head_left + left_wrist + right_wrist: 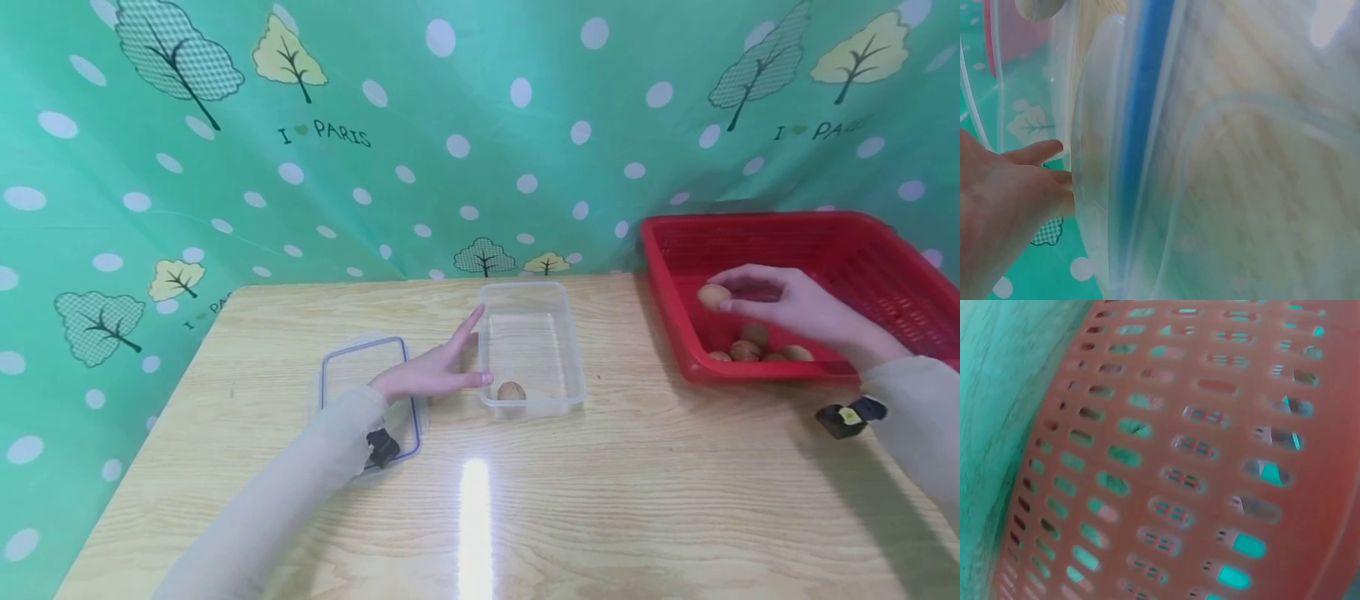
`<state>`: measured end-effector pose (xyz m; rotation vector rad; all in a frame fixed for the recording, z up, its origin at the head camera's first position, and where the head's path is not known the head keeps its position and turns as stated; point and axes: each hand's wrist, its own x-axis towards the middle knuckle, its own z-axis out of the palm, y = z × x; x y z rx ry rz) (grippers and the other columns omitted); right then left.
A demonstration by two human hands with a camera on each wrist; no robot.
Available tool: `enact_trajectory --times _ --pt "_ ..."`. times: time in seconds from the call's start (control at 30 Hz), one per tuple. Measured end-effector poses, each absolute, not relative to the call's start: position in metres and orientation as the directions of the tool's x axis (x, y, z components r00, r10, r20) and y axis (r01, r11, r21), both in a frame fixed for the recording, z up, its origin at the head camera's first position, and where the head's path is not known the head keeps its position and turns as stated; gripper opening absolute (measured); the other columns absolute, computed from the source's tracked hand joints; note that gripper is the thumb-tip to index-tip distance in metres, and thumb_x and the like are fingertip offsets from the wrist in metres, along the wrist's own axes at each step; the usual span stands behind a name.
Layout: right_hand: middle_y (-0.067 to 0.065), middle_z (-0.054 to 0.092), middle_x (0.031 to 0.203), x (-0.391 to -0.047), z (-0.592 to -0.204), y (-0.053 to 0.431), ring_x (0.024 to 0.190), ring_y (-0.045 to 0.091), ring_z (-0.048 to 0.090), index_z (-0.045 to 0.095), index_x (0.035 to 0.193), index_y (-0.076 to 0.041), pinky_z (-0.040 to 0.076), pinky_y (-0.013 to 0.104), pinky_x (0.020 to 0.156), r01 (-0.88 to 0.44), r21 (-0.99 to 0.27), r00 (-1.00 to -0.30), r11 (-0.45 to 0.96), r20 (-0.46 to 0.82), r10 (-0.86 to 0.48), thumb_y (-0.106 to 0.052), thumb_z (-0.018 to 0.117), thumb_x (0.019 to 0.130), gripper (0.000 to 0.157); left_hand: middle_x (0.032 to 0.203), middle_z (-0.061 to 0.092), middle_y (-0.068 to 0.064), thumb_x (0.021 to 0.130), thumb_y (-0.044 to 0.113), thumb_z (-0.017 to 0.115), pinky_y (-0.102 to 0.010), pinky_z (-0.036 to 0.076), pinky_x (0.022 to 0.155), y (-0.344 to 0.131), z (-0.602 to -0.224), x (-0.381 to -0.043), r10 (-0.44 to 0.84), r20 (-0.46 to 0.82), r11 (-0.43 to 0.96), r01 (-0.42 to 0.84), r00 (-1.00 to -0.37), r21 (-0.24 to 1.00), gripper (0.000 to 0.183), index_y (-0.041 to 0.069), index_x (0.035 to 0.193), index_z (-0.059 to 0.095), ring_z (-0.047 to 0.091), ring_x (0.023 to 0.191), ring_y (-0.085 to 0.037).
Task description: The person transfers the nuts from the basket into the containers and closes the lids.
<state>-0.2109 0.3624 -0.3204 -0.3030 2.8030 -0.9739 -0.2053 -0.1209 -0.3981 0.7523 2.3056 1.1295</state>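
Between the thumb and fingers of my right hand (795, 304) a walnut (712, 296) is pinched, above the red basket (678, 333). Several more walnuts (745, 350) lie in the basket's near left part. My left hand (435, 371) is at the left side of a clear plastic container (573, 358), thumb and fingers spread at its wall. One walnut (512, 391) sits in the container's near left corner. In the left wrist view, fingers (1041, 152) extend toward the container wall. The right wrist view shows only the basket's slotted wall (1216, 385); the hand is out of that view.
A clear lid with a blue seal (365, 343) lies left of the container, partly beneath my left forearm. The wooden table (637, 500) carries a bright light reflection near its front. A green patterned cloth (420, 108) hangs behind.
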Motion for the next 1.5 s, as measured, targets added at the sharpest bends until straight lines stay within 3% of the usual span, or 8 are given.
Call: enact_trajectory --times 0.17,0.47,1.0,1.23,1.5 --pt "0.001 0.059 0.123 -0.208 -0.318 0.357 0.101 0.001 0.056 0.055 0.134 -0.022 0.053 0.025 0.075 -0.124 -0.634 -0.968 0.763 -0.091 -0.233 -0.03 0.073 0.087 0.051 0.16 0.001 -0.014 0.091 0.037 0.066 -0.051 0.015 0.114 -0.121 -0.397 -0.206 0.652 -0.161 0.501 0.262 -0.741 0.825 0.102 0.033 0.153 -0.016 0.013 0.143 -0.034" --pt "0.0 0.059 0.123 -0.203 -0.314 0.341 0.102 0.008 0.056 0.055 0.134 -0.024 0.054 0.027 0.073 -0.137 -0.654 -0.971 0.744 -0.061 -0.232 -0.032 0.073 0.087 0.051 0.158 0.005 -0.022 0.092 0.032 0.066 -0.055 0.013 0.113 -0.122 -0.398 -0.208 0.666 -0.162 0.48 0.252 -0.728 0.841 0.103 0.028 0.153 -0.017 0.01 0.144 -0.035" --pt "0.001 0.06 0.121 -0.196 -0.305 0.304 0.1 0.016 0.06 0.058 0.132 -0.022 0.057 0.034 0.074 -0.181 -0.737 -0.954 0.651 -0.03 -0.299 -0.027 0.072 0.089 0.045 0.158 0.002 -0.022 0.093 0.031 0.065 -0.052 0.013 0.114 -0.122 -0.398 -0.212 0.68 -0.187 0.472 0.228 -0.709 0.851 0.102 0.034 0.151 -0.019 0.009 0.145 -0.029" --pt "0.0 0.059 0.122 -0.196 -0.305 0.29 0.101 0.018 0.059 0.057 0.132 -0.02 0.056 0.03 0.076 -0.209 -0.742 -0.942 0.637 -0.021 -0.334 -0.023 0.073 0.088 0.047 0.156 0.001 -0.027 0.095 0.025 0.063 -0.053 0.013 0.114 -0.121 -0.397 -0.213 0.688 -0.199 0.469 0.219 -0.698 0.856 0.101 0.026 0.152 -0.02 0.007 0.144 -0.034" --pt "0.002 0.061 0.12 -0.197 -0.309 0.273 0.101 0.015 0.06 0.059 0.131 -0.012 0.054 0.023 0.078 -0.267 -0.778 -0.916 0.568 0.021 -0.401 -0.015 0.072 0.088 0.045 0.154 0.003 -0.033 0.095 0.022 0.062 -0.055 0.014 0.113 -0.116 -0.366 -0.198 0.689 -0.207 0.458 0.197 -0.694 0.867 0.099 0.018 0.153 -0.017 0.008 0.143 -0.039"
